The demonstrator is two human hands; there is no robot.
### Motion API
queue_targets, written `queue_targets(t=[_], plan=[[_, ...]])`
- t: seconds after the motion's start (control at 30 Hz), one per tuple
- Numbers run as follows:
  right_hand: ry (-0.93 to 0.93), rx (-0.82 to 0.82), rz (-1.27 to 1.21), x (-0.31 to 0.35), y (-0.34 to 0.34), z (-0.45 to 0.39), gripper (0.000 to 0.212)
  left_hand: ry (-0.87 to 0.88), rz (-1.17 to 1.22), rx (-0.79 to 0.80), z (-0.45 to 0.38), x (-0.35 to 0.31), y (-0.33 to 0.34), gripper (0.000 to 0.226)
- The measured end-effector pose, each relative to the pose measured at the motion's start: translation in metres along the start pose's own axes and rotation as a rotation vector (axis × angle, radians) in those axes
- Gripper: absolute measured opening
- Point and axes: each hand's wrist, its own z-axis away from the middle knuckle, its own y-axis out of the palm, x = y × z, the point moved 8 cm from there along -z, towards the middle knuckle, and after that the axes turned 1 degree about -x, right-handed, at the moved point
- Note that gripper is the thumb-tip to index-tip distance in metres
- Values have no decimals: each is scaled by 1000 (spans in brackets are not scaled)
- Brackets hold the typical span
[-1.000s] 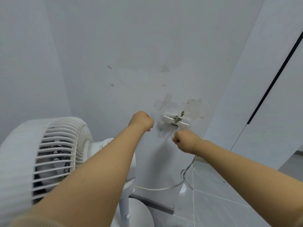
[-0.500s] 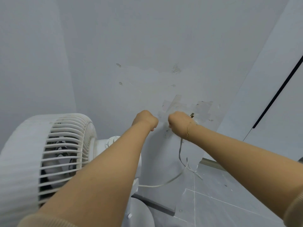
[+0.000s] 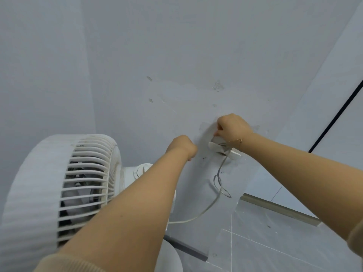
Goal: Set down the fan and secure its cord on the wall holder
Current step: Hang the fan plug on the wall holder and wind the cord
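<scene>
The right hand point(image 3: 232, 127), fingers curled shut, pinches the cord point(image 3: 219, 174) at the top of the white wall holder point(image 3: 224, 149). The left hand point(image 3: 181, 146) is fisted beside it; what it grips is hidden. The cord hangs down, then runs left to the upright fan point(image 3: 64, 185) on the floor point(image 3: 275, 242).

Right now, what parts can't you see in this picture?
Head view only:
- The wall holder: its top is covered by the right hand.
- The cord: its end at the holder is hidden by that hand.
- The left hand: its fingers curl away, so any grip is hidden.
- The fan: its base is behind the left forearm and cut off by the frame's bottom edge.
</scene>
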Motion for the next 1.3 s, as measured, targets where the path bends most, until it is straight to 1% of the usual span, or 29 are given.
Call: queue_targets(t=[0.1,0.2,0.3,0.4,0.53,0.7,0.83,0.9,1.0,1.1,1.17,1.23,1.3], plan=[[80,-70,-119,-26,-10,7,14,1,-20,35,0,0,5,23],[205,-149,-288,-60,-14,24,21,3,-48,41,0,-2,6,22],[263,-206,-451,-76,-5,42,13,-7,-79,53,0,0,6,25],[292,-228,-562,-90,10,56,15,1,-112,57,1,0,6,27],[392,-194,-712,-106,40,76,16,17,-163,70,3,0,9,30],[606,-132,-1134,-118,88,95,27,44,-236,80,1,-5,15,31],[688,-37,-1366,-107,125,107,31,102,-352,96,4,-9,21,28],[689,-14,-1386,-105,140,114,29,134,-417,107,8,-11,26,29],[643,-20,-1325,-105,158,128,26,196,-549,108,17,-17,29,32],[596,24,-1262,-108,174,146,26,333,-822,19,41,-31,42,33],[581,61,-1281,-108,183,153,28,433,-872,-10,59,-30,72,31],[566,63,-1306,-108,187,157,29,430,-836,55,73,-9,111,29],[556,51,-1306,-106,187,158,28,340,-822,134,73,24,137,30]])
